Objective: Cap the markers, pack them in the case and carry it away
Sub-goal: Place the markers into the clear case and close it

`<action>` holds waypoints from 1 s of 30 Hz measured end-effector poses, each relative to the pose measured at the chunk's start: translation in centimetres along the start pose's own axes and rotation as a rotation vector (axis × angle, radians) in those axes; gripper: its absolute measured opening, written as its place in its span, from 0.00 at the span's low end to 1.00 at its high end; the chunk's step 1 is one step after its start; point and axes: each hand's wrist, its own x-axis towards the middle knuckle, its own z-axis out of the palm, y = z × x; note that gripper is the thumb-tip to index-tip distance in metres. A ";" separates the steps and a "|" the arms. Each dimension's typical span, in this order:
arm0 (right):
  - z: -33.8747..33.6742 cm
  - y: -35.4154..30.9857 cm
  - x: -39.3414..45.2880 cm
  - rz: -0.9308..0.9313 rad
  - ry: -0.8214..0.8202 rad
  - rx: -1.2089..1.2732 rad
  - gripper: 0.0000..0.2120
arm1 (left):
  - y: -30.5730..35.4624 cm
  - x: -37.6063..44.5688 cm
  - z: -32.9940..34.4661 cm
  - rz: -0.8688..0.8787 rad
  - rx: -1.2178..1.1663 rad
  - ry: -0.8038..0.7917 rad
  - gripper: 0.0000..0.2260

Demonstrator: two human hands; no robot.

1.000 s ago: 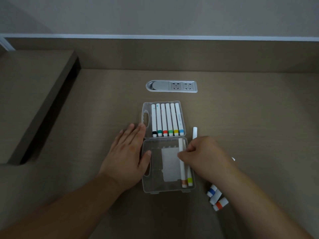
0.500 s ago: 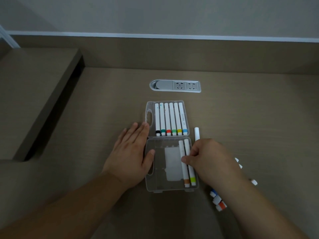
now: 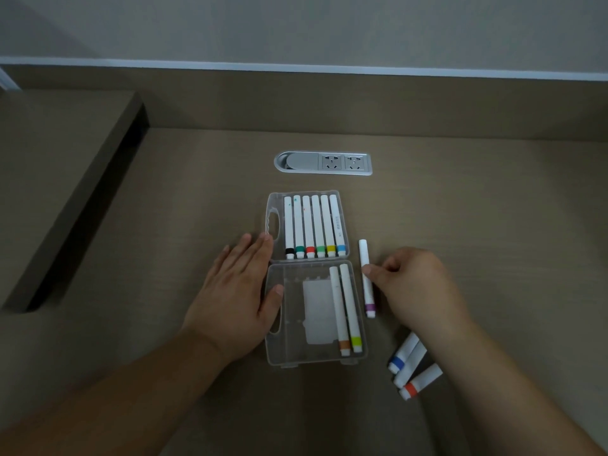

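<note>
A clear plastic case (image 3: 316, 363) lies open on the desk. Its far half holds several capped white markers (image 3: 312, 228) in a row. In the near half lie an orange-banded marker (image 3: 339, 311) and a yellow-green-banded marker (image 3: 349, 307), side by side at the right. My left hand (image 3: 230, 297) rests flat on the desk beside the case, its thumb on the near half's left edge. My right hand (image 3: 414, 284) pinches a purple-banded marker (image 3: 363, 255) that lies just right of the case.
Three more capped markers lie near my right forearm, among them a blue-banded marker (image 3: 403, 355) and a red-banded marker (image 3: 422, 380). A silver power socket strip (image 3: 324, 162) is set into the desk behind the case. A raised shelf (image 3: 59, 179) stands at the left.
My right hand left the two markers in the near half and moved right onto the purple-banded marker. My left hand has stayed in place.
</note>
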 end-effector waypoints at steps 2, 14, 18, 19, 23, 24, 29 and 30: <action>0.1 0.2 0.2 0.002 -0.017 -0.067 0.16 | 0.0 0.0 0.0 0.000 0.001 -0.005 0.35; 0.6 -1.0 -1.7 -0.027 -0.188 0.047 0.11 | 0.0 0.0 -0.1 0.004 -0.003 -0.003 0.35; 2.3 -1.6 -2.0 -0.057 -0.211 0.019 0.10 | 0.0 0.0 0.0 0.003 -0.014 0.007 0.34; 2.5 -1.7 -2.0 -0.063 -0.206 0.006 0.11 | -0.1 0.0 0.1 0.003 -0.013 0.008 0.34; 2.9 -1.9 -2.2 -0.113 -0.160 -0.119 0.15 | -0.2 0.1 0.1 0.013 -0.009 0.010 0.35; 2.9 -1.8 -2.2 -0.122 -0.154 -0.131 0.16 | -0.2 0.1 0.1 0.016 -0.010 0.012 0.35; 2.9 -1.7 -2.1 -0.117 -0.172 -0.126 0.13 | -0.1 0.0 0.1 0.016 -0.010 0.021 0.35; 3.0 -1.8 -2.0 -0.116 -0.173 -0.136 0.12 | -0.1 0.0 0.0 0.017 -0.011 0.021 0.35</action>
